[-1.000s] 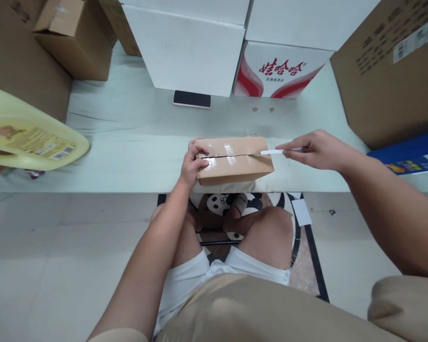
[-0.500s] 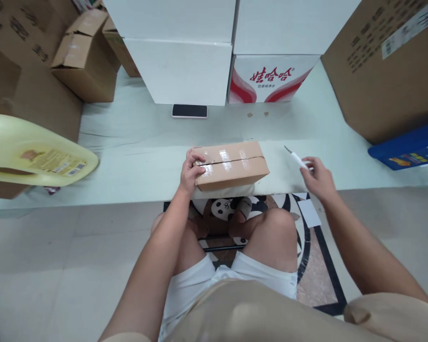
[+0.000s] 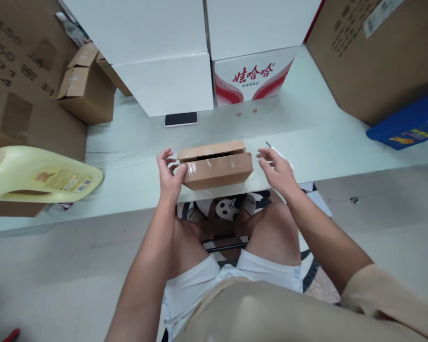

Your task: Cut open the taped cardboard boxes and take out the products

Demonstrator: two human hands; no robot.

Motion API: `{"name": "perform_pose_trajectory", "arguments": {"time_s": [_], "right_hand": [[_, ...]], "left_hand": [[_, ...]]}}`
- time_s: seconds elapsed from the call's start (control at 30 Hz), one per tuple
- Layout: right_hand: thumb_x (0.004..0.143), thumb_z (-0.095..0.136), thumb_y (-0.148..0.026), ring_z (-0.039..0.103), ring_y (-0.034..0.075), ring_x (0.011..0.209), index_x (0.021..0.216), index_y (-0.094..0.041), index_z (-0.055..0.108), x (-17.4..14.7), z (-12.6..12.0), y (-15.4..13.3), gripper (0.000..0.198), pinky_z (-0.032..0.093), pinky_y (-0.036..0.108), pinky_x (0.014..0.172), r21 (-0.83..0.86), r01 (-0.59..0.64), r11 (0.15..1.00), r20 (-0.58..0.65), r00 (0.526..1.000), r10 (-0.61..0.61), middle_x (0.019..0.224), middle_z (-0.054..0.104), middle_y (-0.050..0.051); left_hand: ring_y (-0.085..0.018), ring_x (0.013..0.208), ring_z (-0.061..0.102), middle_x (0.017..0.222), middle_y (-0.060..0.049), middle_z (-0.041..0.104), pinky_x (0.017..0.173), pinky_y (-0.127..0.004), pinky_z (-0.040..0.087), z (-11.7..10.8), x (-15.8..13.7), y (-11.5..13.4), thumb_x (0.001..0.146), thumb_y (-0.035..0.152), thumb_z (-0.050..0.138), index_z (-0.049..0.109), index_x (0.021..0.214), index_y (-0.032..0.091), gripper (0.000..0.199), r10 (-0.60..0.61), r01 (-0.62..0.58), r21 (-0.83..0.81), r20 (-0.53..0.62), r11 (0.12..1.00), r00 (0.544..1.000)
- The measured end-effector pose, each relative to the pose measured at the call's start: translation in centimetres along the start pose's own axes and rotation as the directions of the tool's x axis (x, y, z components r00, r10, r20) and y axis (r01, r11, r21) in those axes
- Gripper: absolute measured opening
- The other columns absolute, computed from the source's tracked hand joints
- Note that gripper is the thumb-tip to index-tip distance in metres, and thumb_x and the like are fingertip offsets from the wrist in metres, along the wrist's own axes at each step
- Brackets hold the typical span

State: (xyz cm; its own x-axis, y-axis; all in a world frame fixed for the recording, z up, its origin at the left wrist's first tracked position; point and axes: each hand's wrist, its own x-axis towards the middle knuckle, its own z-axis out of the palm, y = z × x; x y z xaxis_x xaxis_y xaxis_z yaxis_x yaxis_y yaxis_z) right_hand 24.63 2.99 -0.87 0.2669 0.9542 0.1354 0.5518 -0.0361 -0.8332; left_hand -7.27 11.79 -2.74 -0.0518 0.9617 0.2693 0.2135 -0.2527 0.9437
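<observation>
A small brown cardboard box (image 3: 217,173) lies at the table's front edge. Strips of clear tape cross its top, and its back flap (image 3: 212,149) is lifted, leaving a dark gap along the seam. At the box's left end is my left hand (image 3: 169,176), fingers spread, thumb against the corner. My right hand (image 3: 278,172) hovers just off the right end with its fingers apart and nothing in them. Partly hidden behind that hand, a white utility knife (image 3: 284,156) rests on the table, blade tip pointing away from me.
A black-screened phone (image 3: 181,119) lies before stacked white cartons (image 3: 164,85). Two small brown scraps sit near the red-printed carton (image 3: 253,80). A yellow jug (image 3: 57,175) and large cardboard boxes (image 3: 17,114) stand left; a blue package (image 3: 406,123) and another large box (image 3: 371,71) stand right.
The knife has left my right hand and lies on the table. That hand has moved left to the box. The top seam has parted, and my left hand's grip has loosened.
</observation>
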Motion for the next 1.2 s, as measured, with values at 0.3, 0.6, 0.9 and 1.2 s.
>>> {"name": "perform_pose_trajectory", "arguments": {"time_s": [0.3,0.6,0.9,1.2], "right_hand": [[0.097,0.05,-0.059,0.069,0.02,0.069,0.096,-0.022,0.07,-2.9,1.4,-4.5,0.042,0.057,0.036,0.073,0.352,-0.033,0.935,0.236,0.97,-0.055,0.068,0.067,0.002],[0.094,0.061,-0.038,0.039,0.042,0.151,0.116,-0.033,0.081,-1.8,-0.7,-6.5,0.03,0.032,0.069,0.118,-0.211,0.53,0.821,0.551,0.759,-0.348,0.166,0.045,0.006],[0.096,0.055,-0.037,0.058,0.034,0.132,0.08,-0.022,0.063,-0.7,-1.9,-5.1,0.023,0.047,0.055,0.107,-0.22,0.53,0.819,0.242,0.843,-0.48,0.145,0.062,0.012],[0.089,0.056,-0.036,0.061,0.033,0.126,0.077,-0.024,0.047,-1.3,-0.4,-4.1,0.019,0.055,0.045,0.087,-0.037,0.344,0.938,0.09,0.936,-0.339,0.146,0.059,0.016]], "left_hand": [[-0.019,0.072,0.063,0.072,-0.006,0.07,0.074,-0.033,0.054,-1.3,-4.2,5.9,0.096,0.045,0.048,0.066,0.069,0.02,0.041,0.039,-0.064,0.169,0.148,0.984,0.988],[-0.037,0.154,0.035,0.166,-0.005,0.045,0.125,-0.06,0.031,-2.7,-0.6,9.8,0.081,0.024,0.052,0.075,0.126,0.029,0.051,-0.16,-0.456,0.532,0.757,0.714,0.633],[-0.034,0.127,0.054,0.133,-0.005,0.068,0.107,-0.053,0.043,-2.9,2.9,13.4,0.092,0.039,0.054,0.073,0.07,0.021,0.034,-0.153,-0.621,0.671,0.719,0.404,0.678],[-0.027,0.091,0.07,0.101,-0.007,0.076,0.085,-0.038,0.052,4.2,3.0,16.6,0.077,0.024,0.068,0.078,0.097,0.026,0.022,-0.505,-0.75,0.599,0.756,0.279,0.416]]}}
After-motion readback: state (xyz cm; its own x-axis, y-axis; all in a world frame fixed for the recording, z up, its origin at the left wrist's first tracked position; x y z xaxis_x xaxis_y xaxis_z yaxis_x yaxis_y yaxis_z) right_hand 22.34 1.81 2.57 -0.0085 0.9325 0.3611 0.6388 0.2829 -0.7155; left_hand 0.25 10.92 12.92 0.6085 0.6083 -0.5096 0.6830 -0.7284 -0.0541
